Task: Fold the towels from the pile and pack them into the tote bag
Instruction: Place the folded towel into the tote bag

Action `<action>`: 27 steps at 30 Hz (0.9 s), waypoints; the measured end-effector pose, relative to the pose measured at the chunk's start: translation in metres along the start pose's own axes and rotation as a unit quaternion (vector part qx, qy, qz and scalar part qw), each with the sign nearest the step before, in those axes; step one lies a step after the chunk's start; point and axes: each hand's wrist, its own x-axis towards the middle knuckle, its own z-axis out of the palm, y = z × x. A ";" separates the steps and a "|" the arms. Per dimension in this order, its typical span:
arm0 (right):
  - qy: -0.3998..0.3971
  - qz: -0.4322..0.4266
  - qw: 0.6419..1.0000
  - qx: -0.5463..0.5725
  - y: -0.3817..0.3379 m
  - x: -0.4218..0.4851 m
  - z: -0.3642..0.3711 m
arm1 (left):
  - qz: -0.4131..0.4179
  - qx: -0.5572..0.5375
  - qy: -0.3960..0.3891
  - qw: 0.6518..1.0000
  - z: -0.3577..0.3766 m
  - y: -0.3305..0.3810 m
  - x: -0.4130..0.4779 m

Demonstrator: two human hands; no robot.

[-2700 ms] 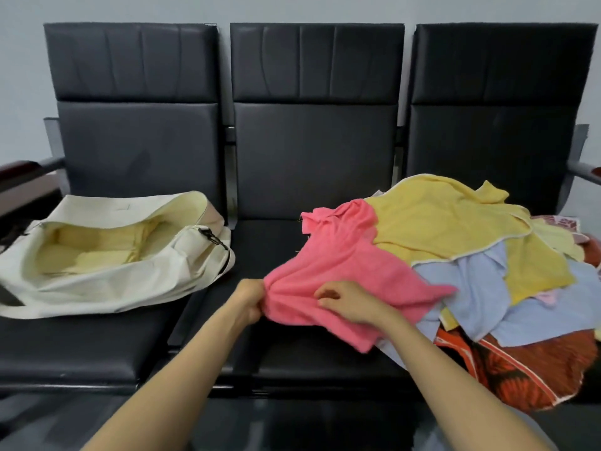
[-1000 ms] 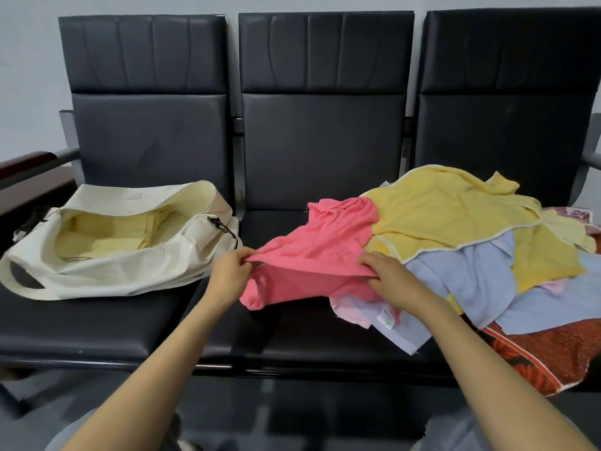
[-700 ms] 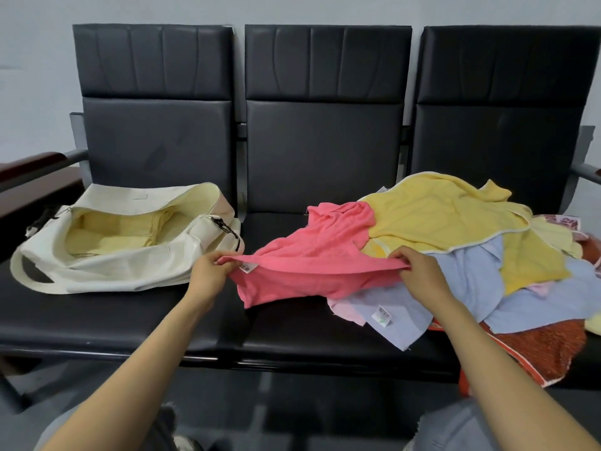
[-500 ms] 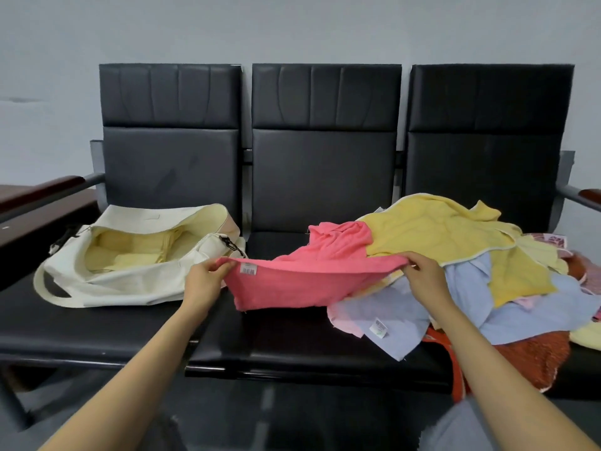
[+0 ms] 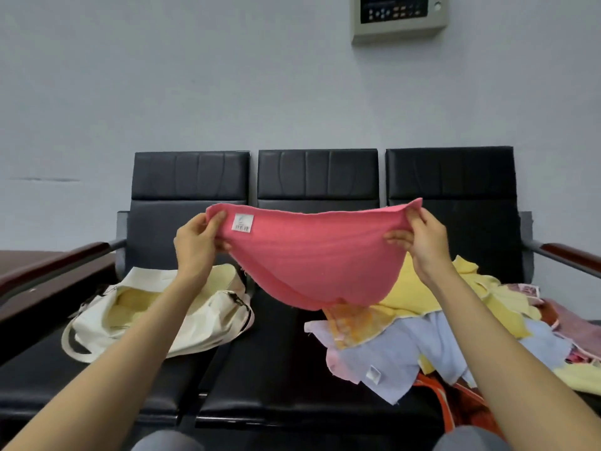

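- We hold a pink terry towel [image 5: 312, 265] with a white sewn label [image 5: 243, 222] at its upper left corner, just beside our left thumb. The label's mark and barcode-like strip are too small to read.
- A pale blue towel [image 5: 390, 353] bears a small white tag [image 5: 373, 374]; we can read nothing on it.
- The grey wall panel [image 5: 400, 17] at 1 o'clock has buttons with illegible print.
- Our left hand [image 5: 195, 245] is raised and pinches the towel's top left corner between thumb and curled fingers.
- Our right hand [image 5: 422, 242] pinches the opposite corner likewise.
- The towel sags in the air between them, above the black padded bench [image 5: 292, 369].
- The open cream canvas tote bag [image 5: 201, 323] lies at 8 o'clock.
- The pile of mixed towels [image 5: 527, 307] lies at 4 o'clock.
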 end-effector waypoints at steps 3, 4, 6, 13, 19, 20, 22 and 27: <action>-0.004 -0.023 1.000 -0.011 -0.009 0.007 0.004 | 0.039 -0.007 0.026 0.999 0.000 0.009 0.013; -0.005 -0.022 0.999 -0.028 -0.006 0.012 0.004 | 0.039 -0.011 0.029 0.999 0.002 0.007 0.017; -0.013 0.016 0.997 -0.070 0.008 0.024 0.004 | 0.014 0.023 0.011 1.000 0.010 -0.008 0.029; -0.144 0.293 0.918 -0.226 0.122 0.056 -0.014 | -0.236 0.198 -0.228 0.924 0.040 -0.141 0.041; -0.008 0.049 0.998 -0.038 0.082 0.092 0.006 | -0.053 -0.025 0.032 0.998 0.075 -0.081 0.070; -0.013 0.019 1.000 0.011 0.071 0.090 0.008 | -0.024 -0.050 0.036 0.998 0.075 -0.073 0.072; -0.021 -0.008 0.999 0.029 0.062 0.079 0.007 | 0.001 -0.062 0.025 0.998 0.069 -0.070 0.065; -0.001 -0.020 0.984 -0.175 0.077 0.036 -0.017 | 0.000 0.022 -0.016 1.000 0.041 -0.085 0.005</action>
